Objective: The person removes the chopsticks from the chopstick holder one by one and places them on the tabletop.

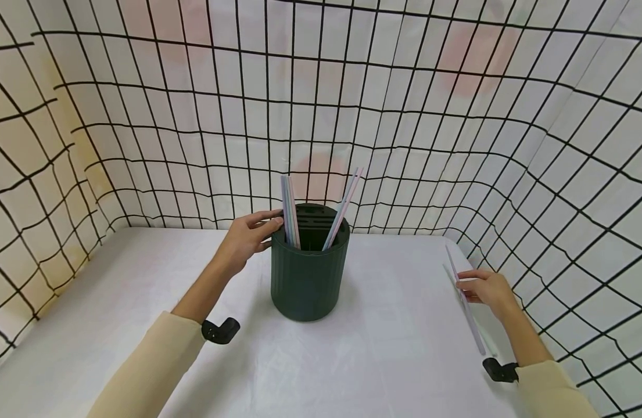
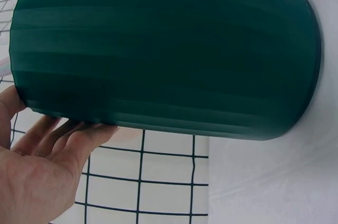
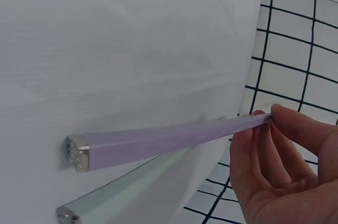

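A dark green ribbed holder stands upright on the white surface, with several thin pastel sticks inside at its left and a few more leaning right. My left hand rests against its left side near the rim. In the left wrist view the fingers touch its wall. Far to the right, my right hand pinches a lilac stick with a glittery, silvery end. Under it lies a pale green stick, its end silvery too.
Black wire grid walls off the back, left and right, with pale sheeting behind it. The white-covered surface runs between the holder and the right hand. Each wrist wears a black camera mount.
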Motion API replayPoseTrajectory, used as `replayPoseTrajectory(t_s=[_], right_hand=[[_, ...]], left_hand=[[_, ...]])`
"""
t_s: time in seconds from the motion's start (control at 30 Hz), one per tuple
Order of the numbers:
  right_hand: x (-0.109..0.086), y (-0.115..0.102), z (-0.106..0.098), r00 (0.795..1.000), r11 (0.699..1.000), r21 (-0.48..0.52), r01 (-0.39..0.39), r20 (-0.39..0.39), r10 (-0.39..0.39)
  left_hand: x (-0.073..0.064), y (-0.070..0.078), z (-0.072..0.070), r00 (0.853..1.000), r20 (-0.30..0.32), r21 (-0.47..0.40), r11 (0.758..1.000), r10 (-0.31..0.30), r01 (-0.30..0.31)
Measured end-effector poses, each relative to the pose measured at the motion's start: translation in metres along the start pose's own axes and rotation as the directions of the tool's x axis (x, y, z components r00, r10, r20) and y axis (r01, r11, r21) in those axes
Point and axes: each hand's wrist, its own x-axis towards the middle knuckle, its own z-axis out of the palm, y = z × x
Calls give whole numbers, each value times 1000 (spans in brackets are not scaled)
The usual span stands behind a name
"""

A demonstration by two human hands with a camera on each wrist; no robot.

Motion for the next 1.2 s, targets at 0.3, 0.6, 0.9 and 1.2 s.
replayPoseTrajectory(t_s=[0.3,0.6,0.9,1.2], right_hand=[[5,15,6,999,999,-10,-32,-23,32],[5,17,13,997,998,-22,-51,-52,50],[7,21,14,995,997,-39,-70,-68,67],[5,22,16,995,996,-62,-70,-80,65]], left_hand=[[0,0,0,1000,0,5,1000,1,-1],[-1,1,0,1000,1,0,1000,7,-7],[-1,0,0,1000,-3,-2,1000,2,-2],[-1,-2,-1,1000,2,0,1000,9,-9]])
